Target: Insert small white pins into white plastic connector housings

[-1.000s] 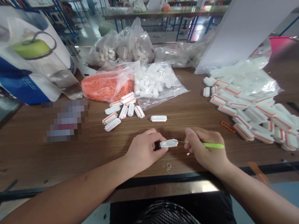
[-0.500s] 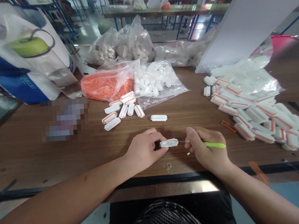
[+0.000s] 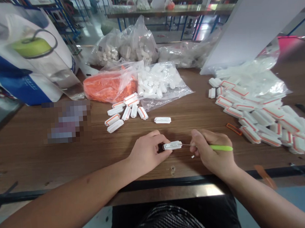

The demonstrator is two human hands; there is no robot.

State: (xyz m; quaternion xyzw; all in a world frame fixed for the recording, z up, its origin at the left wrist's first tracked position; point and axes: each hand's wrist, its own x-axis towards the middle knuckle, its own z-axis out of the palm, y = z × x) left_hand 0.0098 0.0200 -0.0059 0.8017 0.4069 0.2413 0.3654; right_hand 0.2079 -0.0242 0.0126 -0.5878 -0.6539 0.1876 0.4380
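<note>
White part [image 3: 173, 145], long axis crosswise (nearly)

The brown wood-grain table [image 3: 105, 151] carries a lone white casing [image 3: 162, 120] just beyond the left hand [image 3: 148, 152], a loose cluster of casings [image 3: 127, 113] farther past it, an orange frame [image 3: 229, 126] and casing heap [image 3: 262, 117] right of the right hand [image 3: 213, 151], and a white scrap [image 3: 192, 156] between both.

Glare spots the metal strip [image 3: 170, 194]; the far table [image 3: 151, 13] looks soft.
</note>
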